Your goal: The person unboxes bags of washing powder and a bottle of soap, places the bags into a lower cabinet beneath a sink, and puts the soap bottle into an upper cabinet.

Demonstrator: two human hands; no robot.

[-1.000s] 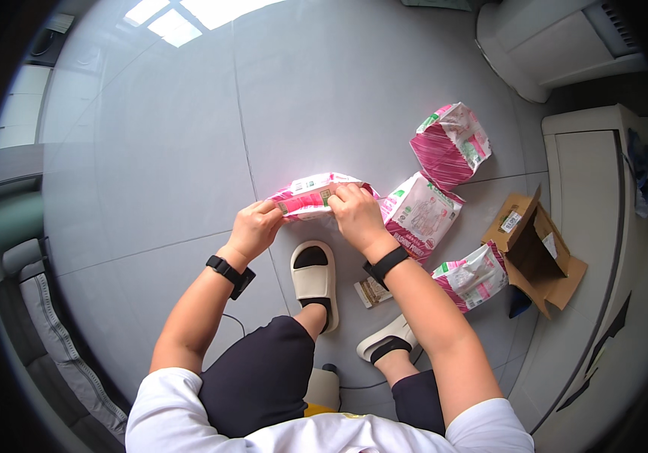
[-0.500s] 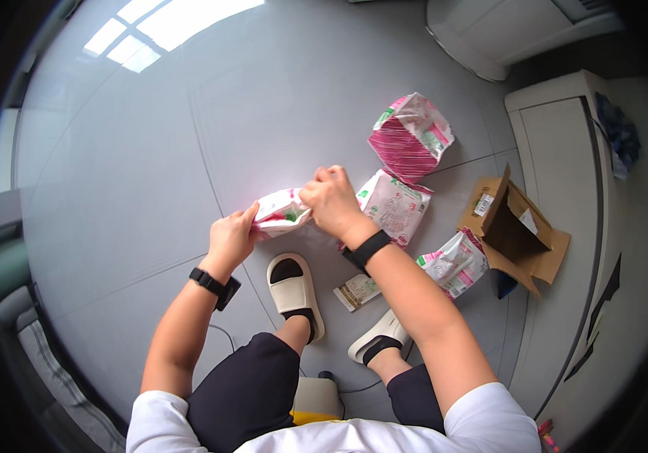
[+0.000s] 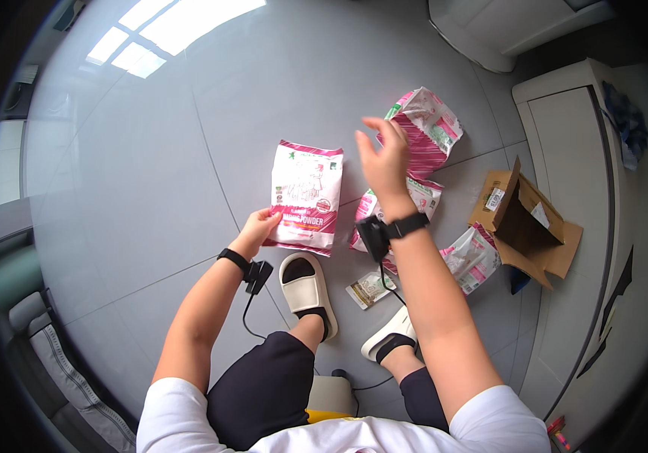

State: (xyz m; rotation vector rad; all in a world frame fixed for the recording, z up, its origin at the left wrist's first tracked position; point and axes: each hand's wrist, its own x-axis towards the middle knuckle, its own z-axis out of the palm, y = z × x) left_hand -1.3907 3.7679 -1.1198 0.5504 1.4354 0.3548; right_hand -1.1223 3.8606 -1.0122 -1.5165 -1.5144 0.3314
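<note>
— What does the left hand (image 3: 257, 226) have?

— A flat, rectangular pouch (image 3: 307, 198), white with pink bands at top and bottom and a glossy plastic sheen. The fingers pinch its lower left corner, and it is held up face-on above the grey floor tiles (image 3: 150, 151), upright with a slight tilt.

— And the right hand (image 3: 381, 157)?

— Raised beside the pouch, fingers spread and loose, gripping nothing. It is close to the pouch's right edge but apart from it (both wrists carry a black band with a small black box and cable).

— What lies around?

— Three more pouches of the same pink-and-white film on the floor. One plump pouch (image 3: 429, 128) lies just beyond the raised hand, crinkled and pillow-shaped. A second pouch (image 3: 423, 198) is partly hidden behind the right wrist. A third pouch (image 3: 471, 257) lies nearer the torn cardboard box (image 3: 524, 226), whose brown flaps stand open, matte and rough-edged.

— Anything near the feet?

— A small flat sachet (image 3: 370, 288) lies between two white slide sandals (image 3: 305, 283) with black inner soles. To the right stands a smooth white cabinet (image 3: 573, 151) with rounded corners.
</note>
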